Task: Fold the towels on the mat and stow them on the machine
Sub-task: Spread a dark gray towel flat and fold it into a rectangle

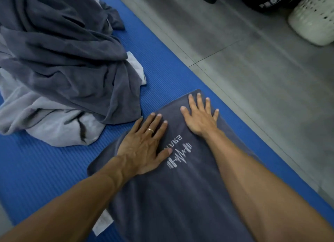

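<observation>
Two flat hands press on one dark grey towel, which lies spread on the blue mat w/ its white logo face-up. Left hand sits by the logo, right hand nearer the far edge; fingers straight and splayed on both, gripping nothing, palms down on the cloth. Likely reason: smoothing out creases and pinning the layers so the fold keeps its shape. Towel's long axis runs from the person's body away toward the far edge of the mat, angled slightly left; far short end sits just under the right fingertips. A pale corner pokes out beneath the near left side. Beside it, up-left, a crumpled heap of grey and light towels waits unfolded on the same mat, close to the left hand. Beyond the mat: grey floor, a white perforated stool, dark equipment partly out of view.
</observation>
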`<state>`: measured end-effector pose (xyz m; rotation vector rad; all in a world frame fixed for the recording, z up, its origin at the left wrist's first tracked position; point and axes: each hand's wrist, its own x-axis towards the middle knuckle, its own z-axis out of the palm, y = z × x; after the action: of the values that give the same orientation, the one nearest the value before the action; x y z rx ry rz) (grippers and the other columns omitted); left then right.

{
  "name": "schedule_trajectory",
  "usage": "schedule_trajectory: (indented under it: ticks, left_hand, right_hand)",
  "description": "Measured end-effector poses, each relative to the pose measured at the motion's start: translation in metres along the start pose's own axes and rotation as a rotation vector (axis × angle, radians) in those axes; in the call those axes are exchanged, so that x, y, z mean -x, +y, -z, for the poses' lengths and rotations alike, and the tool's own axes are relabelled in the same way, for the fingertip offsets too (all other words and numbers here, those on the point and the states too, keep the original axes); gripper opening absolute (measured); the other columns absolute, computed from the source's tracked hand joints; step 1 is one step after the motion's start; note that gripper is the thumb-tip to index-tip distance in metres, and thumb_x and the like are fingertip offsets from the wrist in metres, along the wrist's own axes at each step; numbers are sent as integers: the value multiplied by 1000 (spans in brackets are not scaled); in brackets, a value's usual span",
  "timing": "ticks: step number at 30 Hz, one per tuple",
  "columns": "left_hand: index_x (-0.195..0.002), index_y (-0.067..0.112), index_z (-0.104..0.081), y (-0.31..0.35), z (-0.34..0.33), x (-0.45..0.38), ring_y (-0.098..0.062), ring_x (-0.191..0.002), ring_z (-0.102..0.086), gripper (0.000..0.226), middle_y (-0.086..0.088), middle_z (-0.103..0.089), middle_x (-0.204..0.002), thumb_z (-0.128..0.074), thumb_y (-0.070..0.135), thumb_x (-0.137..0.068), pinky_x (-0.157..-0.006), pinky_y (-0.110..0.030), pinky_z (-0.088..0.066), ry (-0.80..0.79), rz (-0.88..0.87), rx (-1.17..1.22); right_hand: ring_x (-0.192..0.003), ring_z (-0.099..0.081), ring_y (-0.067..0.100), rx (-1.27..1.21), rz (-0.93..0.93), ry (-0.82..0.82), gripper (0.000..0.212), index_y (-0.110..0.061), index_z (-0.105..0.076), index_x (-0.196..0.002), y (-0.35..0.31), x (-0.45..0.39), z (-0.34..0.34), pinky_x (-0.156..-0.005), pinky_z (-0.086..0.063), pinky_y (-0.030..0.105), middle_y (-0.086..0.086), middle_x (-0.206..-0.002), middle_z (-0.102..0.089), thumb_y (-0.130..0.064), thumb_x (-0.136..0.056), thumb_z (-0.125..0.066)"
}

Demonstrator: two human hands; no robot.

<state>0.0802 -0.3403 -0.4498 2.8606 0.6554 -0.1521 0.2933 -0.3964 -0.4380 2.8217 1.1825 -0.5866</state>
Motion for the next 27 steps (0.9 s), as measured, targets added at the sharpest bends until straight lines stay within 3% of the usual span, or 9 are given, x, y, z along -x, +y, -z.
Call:
schedule_trajectory:
  ticks: [4, 8, 10, 12, 15, 18, 20, 24, 27]
  left_hand:
    - [-154, 20, 2, -5, 5, -1, -19, -148, 14, 92, -2, 8, -162, -13, 77, -83, -121, -41, 4, -25, -22, -7]
    - [-144, 6, -41, 11, 12, 0, -31, -146, -20, 80, -15, -33, -153, -36, 54, -80, -119, -44, -9, 159, -98, 49]
    - [-137, 5, -50, 37, 10, 0, -32, -140, -35, 65, -14, -45, -146, -42, 39, -81, -117, -48, -21, 241, -172, 89]
    - [-138, 9, -50, 65, 6, 1, -30, -137, -39, 62, -11, -46, -146, -40, 41, -85, -115, -51, -27, 184, -194, 137]
    - [-144, 15, -43, 84, -11, 1, -30, -142, -32, 71, -9, -39, -151, -33, 58, -89, -116, -55, -19, 63, -234, 48]
    - [-148, 19, -37, 82, -18, -1, -30, -145, -23, 77, -7, -33, -155, -29, 66, -87, -117, -55, -11, 57, -221, -6]
    - [-145, 15, -41, 91, -13, -4, -32, -144, -26, 77, -9, -36, -153, -30, 65, -87, -116, -58, -15, 85, -218, 4]
    - [-145, 13, -41, 137, -15, -12, -32, -144, -26, 74, -9, -37, -152, -29, 59, -88, -115, -59, -15, 77, -305, 46]
    - [-147, 15, -37, 166, -28, -14, -35, -145, -22, 76, -9, -34, -154, -26, 62, -87, -115, -62, -9, 39, -349, 0]
  right_hand:
    - [-149, 14, 25, 19, -4, -44, 71, -35, 0, -155, -1, -16, 23, -116, 6, 58, -7, -163, 12, -64, -96, -27]
    - [-150, -3, 23, -165, 68, 267, 57, -18, -29, -152, -8, 40, 6, -121, -5, 48, 4, -163, -13, -42, -101, -38]
    - [-149, -16, 24, -210, 50, 380, 51, -15, -39, -146, 3, 95, -19, -120, -16, 46, 6, -159, -26, -39, -101, -36]
    - [-147, -23, 26, -142, -66, 409, 54, -15, -42, -145, 33, 140, -35, -118, -22, 48, 7, -156, -32, -41, -99, -32]
    - [-151, 3, 19, -8, -269, 141, 59, -27, -12, -155, 101, 155, -37, -121, -3, 52, -3, -164, -1, -49, -101, -20]
    - [-149, 16, 16, -10, -294, 33, 63, -35, 5, -154, 138, 126, -23, -119, 7, 54, -8, -162, 15, -58, -99, -14]
    - [-149, 15, 18, -84, -307, 34, 62, -33, 2, -155, 139, 113, -14, -119, 7, 54, -5, -163, 13, -55, -100, -17]
    - [-150, -4, 24, -101, -268, 367, 56, -20, -25, -153, 126, 158, -20, -120, -6, 48, 4, -163, -13, -42, -102, -31]
    - [-150, -4, 23, -29, -387, 254, 57, -27, -20, -154, 162, 199, -39, -120, -7, 50, 0, -163, -10, -48, -101, -25]
